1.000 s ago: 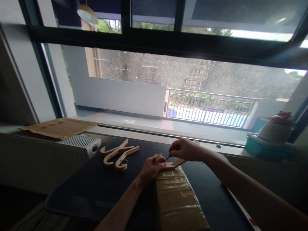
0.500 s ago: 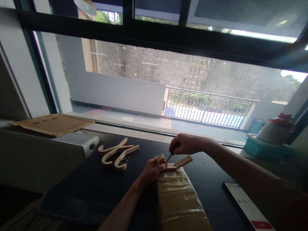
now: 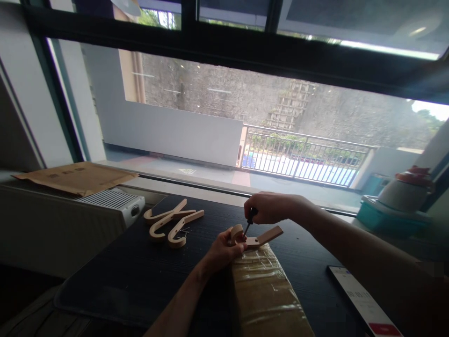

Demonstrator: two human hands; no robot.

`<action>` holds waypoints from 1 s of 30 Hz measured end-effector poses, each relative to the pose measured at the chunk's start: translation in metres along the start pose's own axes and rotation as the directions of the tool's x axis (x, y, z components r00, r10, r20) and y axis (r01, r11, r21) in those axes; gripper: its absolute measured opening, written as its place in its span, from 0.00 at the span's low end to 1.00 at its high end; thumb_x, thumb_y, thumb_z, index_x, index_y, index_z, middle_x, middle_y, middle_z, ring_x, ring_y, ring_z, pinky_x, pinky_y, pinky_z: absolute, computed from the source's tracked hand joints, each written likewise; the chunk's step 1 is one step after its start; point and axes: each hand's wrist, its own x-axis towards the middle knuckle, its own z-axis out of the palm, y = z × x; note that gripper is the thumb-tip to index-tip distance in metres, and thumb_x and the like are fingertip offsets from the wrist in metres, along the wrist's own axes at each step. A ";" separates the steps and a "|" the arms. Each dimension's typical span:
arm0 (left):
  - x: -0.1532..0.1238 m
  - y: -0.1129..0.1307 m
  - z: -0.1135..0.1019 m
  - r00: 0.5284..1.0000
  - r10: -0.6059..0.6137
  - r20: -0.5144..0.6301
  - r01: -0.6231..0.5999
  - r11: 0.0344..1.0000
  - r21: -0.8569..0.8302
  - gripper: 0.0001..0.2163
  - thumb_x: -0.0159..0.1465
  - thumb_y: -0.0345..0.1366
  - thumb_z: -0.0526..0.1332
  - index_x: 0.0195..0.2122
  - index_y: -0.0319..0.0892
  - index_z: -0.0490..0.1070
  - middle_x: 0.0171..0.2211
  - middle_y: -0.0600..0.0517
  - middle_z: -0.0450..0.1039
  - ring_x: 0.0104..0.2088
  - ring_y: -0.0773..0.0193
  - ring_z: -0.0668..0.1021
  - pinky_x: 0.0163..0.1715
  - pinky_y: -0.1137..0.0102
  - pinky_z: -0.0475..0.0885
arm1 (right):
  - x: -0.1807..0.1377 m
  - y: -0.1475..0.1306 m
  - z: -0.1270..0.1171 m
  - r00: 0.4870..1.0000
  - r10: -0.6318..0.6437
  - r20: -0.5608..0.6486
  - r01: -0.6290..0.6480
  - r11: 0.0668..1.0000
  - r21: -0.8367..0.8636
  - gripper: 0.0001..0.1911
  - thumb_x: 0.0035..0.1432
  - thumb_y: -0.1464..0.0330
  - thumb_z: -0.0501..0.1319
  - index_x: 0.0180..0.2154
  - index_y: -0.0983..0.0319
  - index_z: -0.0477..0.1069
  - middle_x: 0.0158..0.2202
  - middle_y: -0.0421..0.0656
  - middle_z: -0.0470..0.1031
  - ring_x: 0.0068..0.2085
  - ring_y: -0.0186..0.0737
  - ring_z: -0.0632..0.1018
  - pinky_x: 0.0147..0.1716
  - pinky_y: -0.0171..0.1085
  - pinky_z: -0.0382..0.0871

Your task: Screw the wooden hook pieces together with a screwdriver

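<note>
My left hand (image 3: 220, 250) grips the curved end of a wooden hook (image 3: 261, 238) that rests on the top of a brown package wrapped in clear tape (image 3: 264, 292). My right hand (image 3: 268, 208) is closed round the black handle of a small screwdriver (image 3: 248, 223), whose tip points down into the hook's bend. Three more wooden hooks (image 3: 171, 222) lie in a loose pile to the left on the black table (image 3: 147, 271).
A phone with a lit screen (image 3: 365, 302) lies at the right on the table. A white heater (image 3: 112, 203) with a brown envelope (image 3: 73, 177) stands at the left. A teal box with a white pot (image 3: 396, 206) sits on the windowsill at the right.
The view has shifted slightly, bringing the phone into sight. My right hand has lifted a little and stands the screwdriver more upright over the hook. My left hand keeps its hold.
</note>
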 end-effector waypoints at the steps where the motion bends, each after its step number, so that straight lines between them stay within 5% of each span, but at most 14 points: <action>1: 0.000 0.001 0.000 1.000 0.000 0.008 0.000 1.000 -0.005 0.12 0.48 0.37 0.68 0.32 0.37 0.72 0.28 0.54 0.70 0.30 0.66 0.70 0.33 0.73 0.64 | 0.000 -0.002 0.000 1.000 0.001 0.002 -0.001 1.000 -0.009 0.13 0.47 0.73 0.59 0.37 0.59 0.75 0.34 0.40 0.76 0.29 0.33 0.72 0.24 0.32 0.62; 30: -0.001 0.000 -0.002 0.999 -0.038 0.005 0.038 0.998 0.049 0.14 0.49 0.39 0.67 0.35 0.38 0.72 0.30 0.52 0.72 0.34 0.62 0.73 0.36 0.70 0.66 | -0.002 0.018 0.006 0.999 -0.039 -0.029 0.040 0.997 0.064 0.12 0.50 0.70 0.59 0.37 0.58 0.76 0.36 0.40 0.77 0.33 0.35 0.74 0.30 0.33 0.65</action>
